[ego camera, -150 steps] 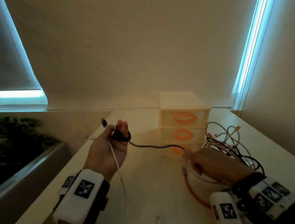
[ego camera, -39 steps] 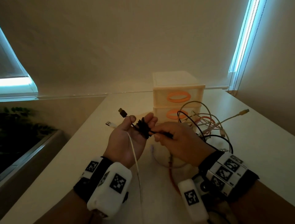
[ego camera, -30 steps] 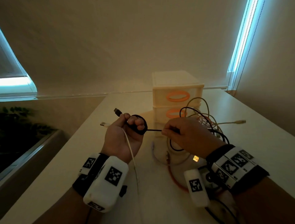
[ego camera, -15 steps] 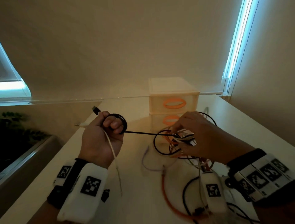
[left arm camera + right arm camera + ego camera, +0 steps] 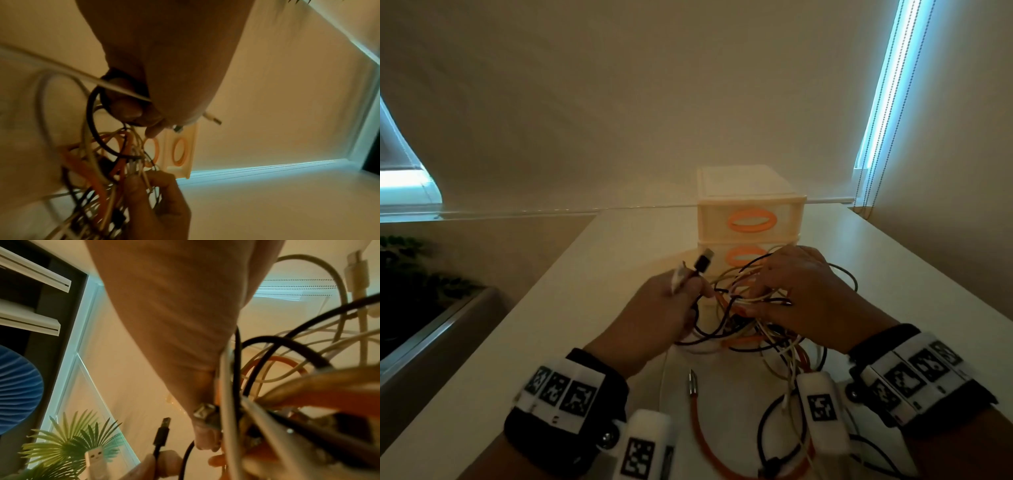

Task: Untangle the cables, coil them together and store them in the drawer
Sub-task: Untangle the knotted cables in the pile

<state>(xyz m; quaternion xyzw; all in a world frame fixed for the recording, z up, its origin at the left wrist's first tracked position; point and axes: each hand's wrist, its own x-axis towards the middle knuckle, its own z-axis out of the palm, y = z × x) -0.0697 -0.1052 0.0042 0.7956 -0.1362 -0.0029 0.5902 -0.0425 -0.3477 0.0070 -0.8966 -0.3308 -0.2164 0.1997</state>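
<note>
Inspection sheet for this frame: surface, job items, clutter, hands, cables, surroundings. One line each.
Surface: pale table, dim warm light.
Job's things: drawer unit at the far edge, orange handles, visible drawers shut; cable tangle in front of it.
Clutter: nothing seen.
Grippers: left hand grips a black cable and a white cable, plugs sticking up; right hand has fingers curled into the tangle, pinching strands.
Cables: black, white and beige strands knotted together; orange cable trails toward the near edge, metal plug free.
Surroundings: window blinds lit at both sides; plant at left.
</note>
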